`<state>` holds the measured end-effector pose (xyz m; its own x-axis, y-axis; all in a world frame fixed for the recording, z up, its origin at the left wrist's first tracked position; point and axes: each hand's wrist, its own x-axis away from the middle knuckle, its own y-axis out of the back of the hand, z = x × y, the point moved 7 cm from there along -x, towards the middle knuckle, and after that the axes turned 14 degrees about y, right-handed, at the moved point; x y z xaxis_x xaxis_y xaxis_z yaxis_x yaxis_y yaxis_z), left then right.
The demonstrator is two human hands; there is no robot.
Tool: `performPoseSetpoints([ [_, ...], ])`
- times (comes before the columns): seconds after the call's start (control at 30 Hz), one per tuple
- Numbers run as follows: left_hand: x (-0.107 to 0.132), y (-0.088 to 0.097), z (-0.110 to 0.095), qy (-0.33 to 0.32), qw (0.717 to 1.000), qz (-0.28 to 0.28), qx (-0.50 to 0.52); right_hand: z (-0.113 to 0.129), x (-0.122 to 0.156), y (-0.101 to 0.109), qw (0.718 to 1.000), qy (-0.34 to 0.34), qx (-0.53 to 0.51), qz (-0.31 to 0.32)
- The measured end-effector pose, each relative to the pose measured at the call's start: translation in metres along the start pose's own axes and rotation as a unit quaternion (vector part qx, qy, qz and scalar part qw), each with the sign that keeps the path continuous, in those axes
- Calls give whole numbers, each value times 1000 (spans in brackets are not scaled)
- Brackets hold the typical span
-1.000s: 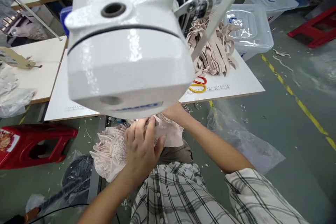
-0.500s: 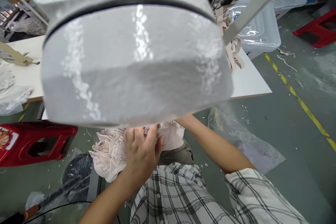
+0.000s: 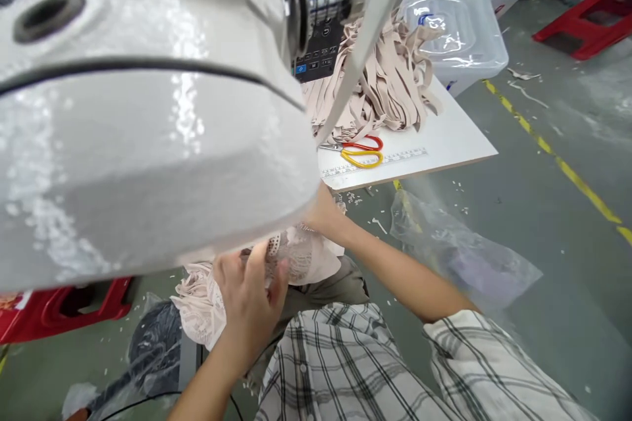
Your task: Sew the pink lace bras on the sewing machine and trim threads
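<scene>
Pale pink lace fabric (image 3: 309, 260) lies beneath the head of a grey-white sewing machine (image 3: 162, 164), close above my lap. My left hand (image 3: 251, 296) rests on the lace with its fingers apart and its thumb held away from them; the tips are partly behind the machine head. On the right side of the lace is my right hand (image 3: 320, 210). Its fingers are hidden by the machine, so their grip does not show. More gathered lace (image 3: 202, 312) hangs to the left of my left hand. The needle area is out of sight.
Scissors (image 3: 363, 151) with red and yellow handles lie by a ruler (image 3: 405, 155) on the white tabletop (image 3: 459, 135). Beige straps (image 3: 390, 79) are heaped beside a control panel (image 3: 320, 46). A clear lidded bin (image 3: 454, 33), plastic bag (image 3: 464, 256) and red stool (image 3: 99, 309) surround the workplace.
The view has swung right, so the machine head sits further left and the scissors, straps and panel show. More of my right hand is visible. My left hand's fingers have spread a little.
</scene>
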<state>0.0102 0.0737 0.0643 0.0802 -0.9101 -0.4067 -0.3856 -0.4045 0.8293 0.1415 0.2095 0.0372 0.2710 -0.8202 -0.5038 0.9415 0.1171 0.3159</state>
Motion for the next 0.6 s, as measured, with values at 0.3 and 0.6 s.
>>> performPoseSetpoints([
  [0.3, -6, -39, 56, 279, 881, 186, 334, -3, 56, 3, 993, -53, -98, -40],
  [0.6, -6, -37, 57, 335, 881, 193, 272, 12, 75, -2, 998, 17, -59, -2],
])
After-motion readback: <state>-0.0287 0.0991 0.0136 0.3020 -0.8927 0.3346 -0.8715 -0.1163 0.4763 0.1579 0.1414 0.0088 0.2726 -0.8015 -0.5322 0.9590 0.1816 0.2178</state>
